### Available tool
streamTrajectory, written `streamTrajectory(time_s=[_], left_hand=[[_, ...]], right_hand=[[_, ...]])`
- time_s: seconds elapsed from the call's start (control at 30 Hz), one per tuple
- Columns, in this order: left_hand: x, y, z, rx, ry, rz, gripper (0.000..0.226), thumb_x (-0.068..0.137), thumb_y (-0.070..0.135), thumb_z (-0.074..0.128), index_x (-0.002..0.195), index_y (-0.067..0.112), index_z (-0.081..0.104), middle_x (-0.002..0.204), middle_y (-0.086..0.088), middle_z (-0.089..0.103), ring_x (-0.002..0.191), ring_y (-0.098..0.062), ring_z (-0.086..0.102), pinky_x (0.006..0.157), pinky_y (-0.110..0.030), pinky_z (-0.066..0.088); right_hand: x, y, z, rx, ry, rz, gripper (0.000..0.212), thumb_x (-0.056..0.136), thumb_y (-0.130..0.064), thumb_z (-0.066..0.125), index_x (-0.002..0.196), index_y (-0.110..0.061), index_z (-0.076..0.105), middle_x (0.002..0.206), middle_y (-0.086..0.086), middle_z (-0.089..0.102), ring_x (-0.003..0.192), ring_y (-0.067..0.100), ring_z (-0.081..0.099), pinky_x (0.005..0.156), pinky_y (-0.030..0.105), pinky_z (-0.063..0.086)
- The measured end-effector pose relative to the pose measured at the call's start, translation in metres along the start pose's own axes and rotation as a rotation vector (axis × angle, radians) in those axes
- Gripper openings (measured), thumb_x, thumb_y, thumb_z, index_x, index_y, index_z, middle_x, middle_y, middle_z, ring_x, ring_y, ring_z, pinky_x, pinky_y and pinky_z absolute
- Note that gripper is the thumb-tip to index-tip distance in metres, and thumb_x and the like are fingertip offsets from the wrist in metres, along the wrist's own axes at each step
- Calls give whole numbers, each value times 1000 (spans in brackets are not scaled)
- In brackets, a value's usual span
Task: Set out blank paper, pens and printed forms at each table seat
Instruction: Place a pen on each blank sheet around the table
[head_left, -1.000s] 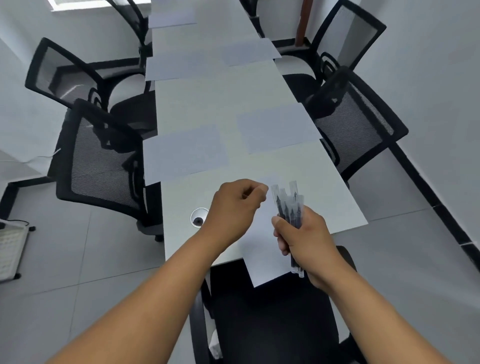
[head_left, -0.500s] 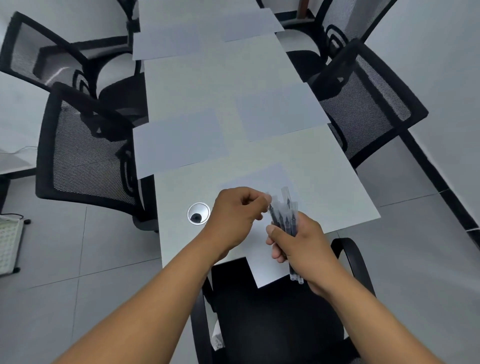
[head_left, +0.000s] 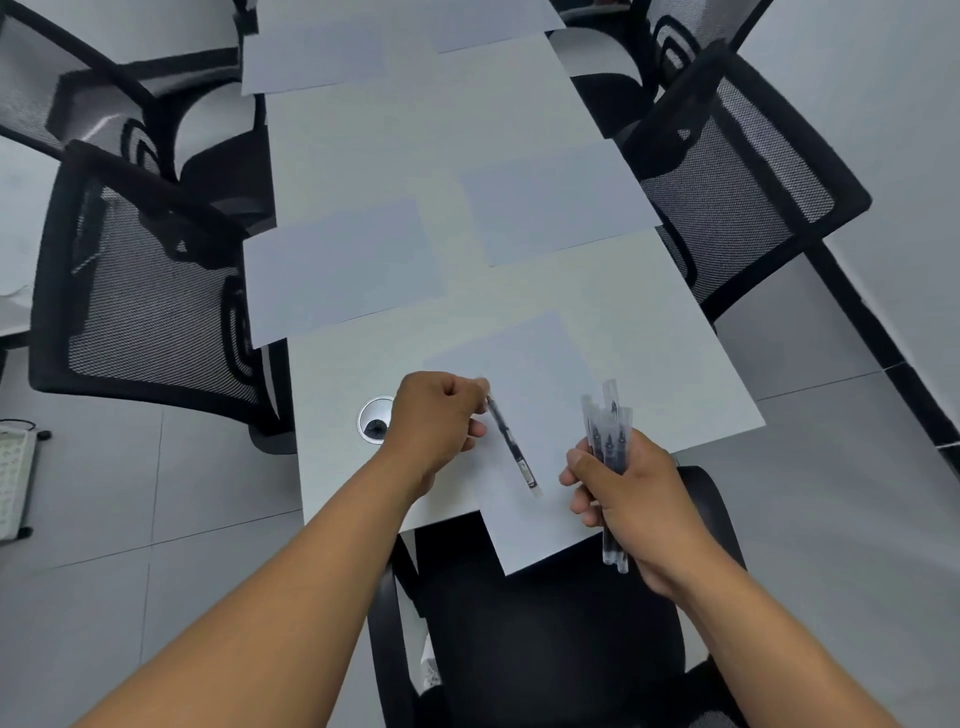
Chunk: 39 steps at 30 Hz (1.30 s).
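Observation:
My left hand (head_left: 439, 421) pinches one end of a single clear-barrelled black pen (head_left: 514, 449), which slants down over the nearest blank sheet (head_left: 524, 519). That sheet overhangs the near end of the long white table (head_left: 675, 364). To the right, my right hand (head_left: 631, 496) grips a bundle of several pens (head_left: 607, 426), held upright above the table edge. More blank sheets lie at the side seats: one on the left (head_left: 337, 270), one on the right (head_left: 556, 200), and others farther back (head_left: 311, 57).
Black mesh office chairs stand along the left (head_left: 140, 280) and right (head_left: 737, 171) sides, and one chair seat (head_left: 545, 623) is directly below me at the table's end. A round cable grommet (head_left: 375, 418) sits in the table near my left hand.
My left hand has drawn one pen out of the bundle and moved it left, over the nearest sheet. The camera has tilted down and closer to the table end.

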<state>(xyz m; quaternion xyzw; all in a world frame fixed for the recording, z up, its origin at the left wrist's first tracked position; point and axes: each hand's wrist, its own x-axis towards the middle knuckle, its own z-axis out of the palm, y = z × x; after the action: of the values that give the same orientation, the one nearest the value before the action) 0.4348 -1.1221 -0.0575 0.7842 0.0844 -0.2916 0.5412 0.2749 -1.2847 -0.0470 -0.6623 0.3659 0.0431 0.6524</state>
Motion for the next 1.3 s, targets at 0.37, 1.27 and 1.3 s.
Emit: streamTrajectory(time_s=[0.37,1.27,1.3], left_hand=[[59,-25,25,189,56,-87,31,95,18,74,71,-1,76,59,-8,72,53,-22,66,73,-48,69],[73,-28,25,258,94,-23,31,91,22,76,68,1,75,59,-5,76,53,-22,64,81,-49,66],[70,-26,23,266,98,-7,33,91,22,75,63,6,75,59,-5,75,56,-23,67,81,-48,65]], right_hand=[[6,8,-6,-6,22,10,7,105,-17,67,108,-10,65,90,7,78,64,15,62,63,32,55],[0,10,7,14,37,16,2,105,-15,65,107,-14,66,88,5,77,64,15,59,66,34,53],[-1,8,7,15,40,12,3,105,-15,66,107,-13,66,88,6,77,64,15,58,65,34,53]])
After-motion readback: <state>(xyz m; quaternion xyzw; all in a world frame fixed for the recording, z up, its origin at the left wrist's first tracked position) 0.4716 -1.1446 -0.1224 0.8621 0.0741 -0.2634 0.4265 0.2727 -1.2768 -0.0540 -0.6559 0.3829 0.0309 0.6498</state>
